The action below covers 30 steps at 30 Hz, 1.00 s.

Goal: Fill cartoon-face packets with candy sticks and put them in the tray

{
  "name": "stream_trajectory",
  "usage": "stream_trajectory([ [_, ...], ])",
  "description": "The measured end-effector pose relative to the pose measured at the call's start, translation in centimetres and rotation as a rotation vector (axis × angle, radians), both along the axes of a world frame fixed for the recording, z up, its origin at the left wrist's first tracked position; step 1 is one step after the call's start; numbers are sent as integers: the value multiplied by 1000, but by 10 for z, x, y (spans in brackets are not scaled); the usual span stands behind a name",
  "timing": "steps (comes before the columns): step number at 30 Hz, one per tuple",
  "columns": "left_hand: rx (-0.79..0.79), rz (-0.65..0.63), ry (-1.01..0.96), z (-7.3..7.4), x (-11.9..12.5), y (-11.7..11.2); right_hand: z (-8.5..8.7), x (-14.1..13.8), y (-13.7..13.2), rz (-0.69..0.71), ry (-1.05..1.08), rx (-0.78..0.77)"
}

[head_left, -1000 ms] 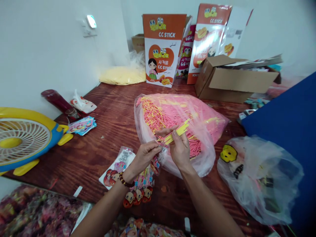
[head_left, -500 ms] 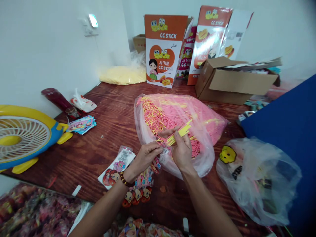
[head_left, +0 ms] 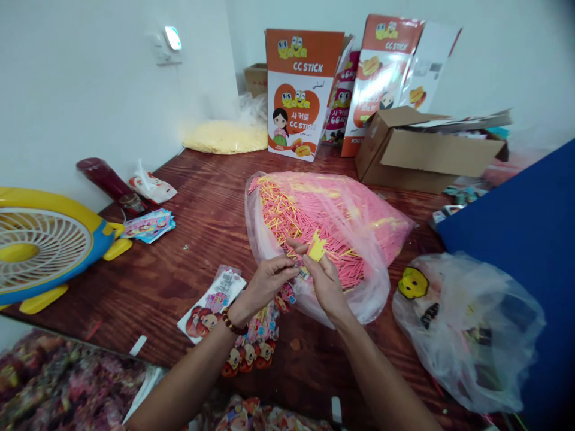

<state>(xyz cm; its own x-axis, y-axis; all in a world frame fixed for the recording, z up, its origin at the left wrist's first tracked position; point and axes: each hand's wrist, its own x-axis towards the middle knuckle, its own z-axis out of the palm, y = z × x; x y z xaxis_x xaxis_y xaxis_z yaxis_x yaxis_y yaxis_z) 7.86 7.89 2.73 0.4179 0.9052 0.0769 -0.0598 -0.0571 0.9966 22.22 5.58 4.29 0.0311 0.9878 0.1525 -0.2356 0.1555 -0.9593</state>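
Observation:
My right hand is closed around a small bunch of yellow sticks, whose tops point up above the thumb. Close beside it, my left hand pinches the top of a small printed packet that hangs below the fingers. The lower ends of the bunch are at the packet's mouth; fingers hide how far in they reach. Behind both hands lies a large clear bag of pink and yellow sticks. Under my left wrist are several printed packets with cartoon faces, overlapping on the table.
Flat printed packets lie left of my left wrist. A yellow and blue fan stands at the left. At the right sits a translucent plastic bag. Printed cartons and an open cardboard box stand at the back.
My right hand has moved slightly left and down toward the packet. The yellow sticks stand steeper, and less of their length shows. My left hand stays nearly in place.

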Motion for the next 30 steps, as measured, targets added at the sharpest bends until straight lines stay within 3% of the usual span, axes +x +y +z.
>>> stream_trajectory([
  [4, -76, 6, -92, 0, 2, 6, 4, 7, 4, 81, -57, -6],
  [10, -126, 74, -200, 0, 8, 13, 8, 7, 12, 61, 47, 21],
  [14, -151, 122, -245, 2, 13, 18, 8, 11, 17, -17, -91, 3],
  [20, -163, 135, -272, 1, 14, 22, 14, 23, 20, 108, -192, 31],
  [24, -177, 134, -265, 1, 16, 22, 19, 25, 24, 23, -155, 72],
  [27, -188, 147, -284, 3, 17, 23, 17, 25, 26, -17, -343, 119],
  [30, -196, 163, -326, 1, 16, 26, 11, 30, 25, 49, -552, 147],
])
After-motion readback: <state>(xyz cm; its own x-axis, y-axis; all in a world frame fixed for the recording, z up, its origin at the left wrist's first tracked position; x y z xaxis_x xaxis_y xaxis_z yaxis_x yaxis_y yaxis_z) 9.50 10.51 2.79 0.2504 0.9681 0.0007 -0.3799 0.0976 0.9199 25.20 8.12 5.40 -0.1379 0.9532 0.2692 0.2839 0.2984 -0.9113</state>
